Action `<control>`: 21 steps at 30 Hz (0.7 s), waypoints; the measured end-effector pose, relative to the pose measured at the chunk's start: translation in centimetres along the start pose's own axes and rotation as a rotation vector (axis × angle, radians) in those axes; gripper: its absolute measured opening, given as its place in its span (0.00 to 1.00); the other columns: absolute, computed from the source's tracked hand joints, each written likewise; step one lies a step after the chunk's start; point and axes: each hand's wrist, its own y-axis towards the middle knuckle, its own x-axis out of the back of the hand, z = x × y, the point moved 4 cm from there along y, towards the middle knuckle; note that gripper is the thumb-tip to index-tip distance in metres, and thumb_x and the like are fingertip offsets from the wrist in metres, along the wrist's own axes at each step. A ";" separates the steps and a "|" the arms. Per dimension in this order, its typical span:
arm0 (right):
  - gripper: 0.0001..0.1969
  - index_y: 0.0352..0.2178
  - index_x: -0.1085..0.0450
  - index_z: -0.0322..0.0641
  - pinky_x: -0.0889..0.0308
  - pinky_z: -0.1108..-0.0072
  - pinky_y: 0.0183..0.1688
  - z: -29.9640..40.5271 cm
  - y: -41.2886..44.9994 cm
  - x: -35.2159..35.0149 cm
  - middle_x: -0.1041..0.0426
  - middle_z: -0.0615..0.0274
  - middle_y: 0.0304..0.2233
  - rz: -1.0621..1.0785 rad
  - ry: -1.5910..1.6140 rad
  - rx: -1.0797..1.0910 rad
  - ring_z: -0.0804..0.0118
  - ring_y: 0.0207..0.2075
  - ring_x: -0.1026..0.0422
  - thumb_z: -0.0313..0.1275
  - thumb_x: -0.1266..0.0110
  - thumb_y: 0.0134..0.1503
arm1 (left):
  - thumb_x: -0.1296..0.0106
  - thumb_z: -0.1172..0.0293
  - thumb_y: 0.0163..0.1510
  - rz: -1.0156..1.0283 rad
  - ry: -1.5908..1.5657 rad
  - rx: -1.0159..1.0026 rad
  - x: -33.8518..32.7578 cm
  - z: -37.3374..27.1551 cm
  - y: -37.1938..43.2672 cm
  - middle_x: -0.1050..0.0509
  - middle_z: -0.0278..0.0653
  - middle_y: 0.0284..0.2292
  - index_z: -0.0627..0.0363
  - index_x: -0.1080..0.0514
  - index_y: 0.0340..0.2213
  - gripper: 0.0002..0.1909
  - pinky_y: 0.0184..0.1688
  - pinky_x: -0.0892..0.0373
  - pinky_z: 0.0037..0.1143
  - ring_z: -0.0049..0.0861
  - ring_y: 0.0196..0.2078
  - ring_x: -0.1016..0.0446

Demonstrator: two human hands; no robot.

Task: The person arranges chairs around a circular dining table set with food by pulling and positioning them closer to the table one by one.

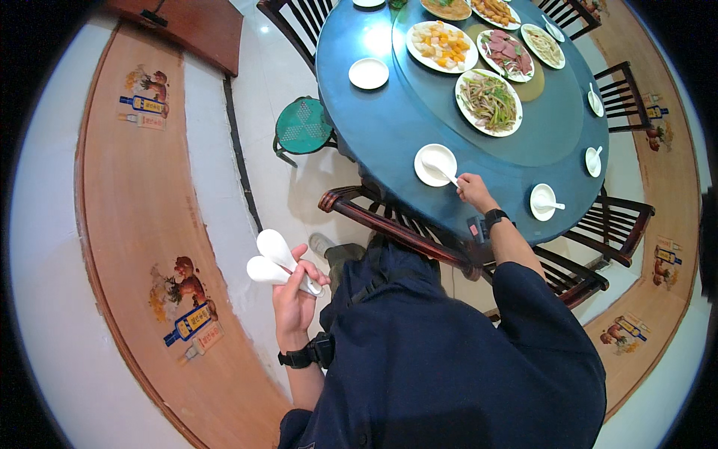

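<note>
My left hand grips white soup spoons by their handles, away from the table; two bowls show, fanned apart. Over the near edge of the round table, my right hand pinches the handle of another white soup spoon. That spoon's bowl lies on or just above a small white plate; I cannot tell if it touches. To the right, a small plate bears a spoon with its handle pointing right. On the left side a small white plate carries no spoon.
A glass turntable holds several dishes, the nearest a plate of stir-fried greens. Dark wooden chairs stand around the table; one chair back is between me and the edge. A green stool stands at the left, beside a red-brown cabinet.
</note>
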 end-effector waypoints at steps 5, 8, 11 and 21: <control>0.09 0.32 0.32 0.37 0.39 0.81 0.20 -0.6 1.1 0.9 0.35 0.66 0.20 -0.045 -0.132 0.061 0.75 0.18 0.36 0.32 0.56 0.60 | 0.59 0.73 0.60 -0.019 0.008 -0.013 1.0 -0.6 -0.1 0.32 0.38 0.26 0.67 0.42 0.53 0.20 0.37 0.32 0.31 0.27 0.29 0.31; 0.11 0.35 0.33 0.38 0.39 0.81 0.19 -0.6 1.6 0.9 0.34 0.65 0.23 -0.053 -0.080 -0.016 0.75 0.18 0.36 0.35 0.54 0.59 | 0.59 0.74 0.60 -0.020 -0.015 -0.014 1.4 -0.6 -0.3 0.31 0.40 0.27 0.69 0.42 0.52 0.20 0.37 0.31 0.31 0.28 0.30 0.30; 0.14 0.40 0.35 0.37 0.35 0.76 0.25 0.9 0.6 -0.6 0.32 0.60 0.26 -0.187 -0.108 -0.069 0.68 0.22 0.33 0.37 0.53 0.58 | 0.59 0.75 0.60 -0.039 -0.003 -0.020 2.2 -0.5 -1.0 0.30 0.40 0.28 0.69 0.42 0.52 0.20 0.38 0.31 0.31 0.29 0.30 0.30; 0.19 0.44 0.37 0.32 0.35 0.66 0.45 12.0 -7.2 -0.8 0.29 0.42 0.36 -0.557 -0.570 0.517 0.45 0.40 0.30 0.37 0.52 0.56 | 0.61 0.72 0.61 0.091 0.064 0.006 2.0 -1.6 2.0 0.27 0.46 0.35 0.65 0.40 0.49 0.16 0.46 0.31 0.33 0.36 0.41 0.26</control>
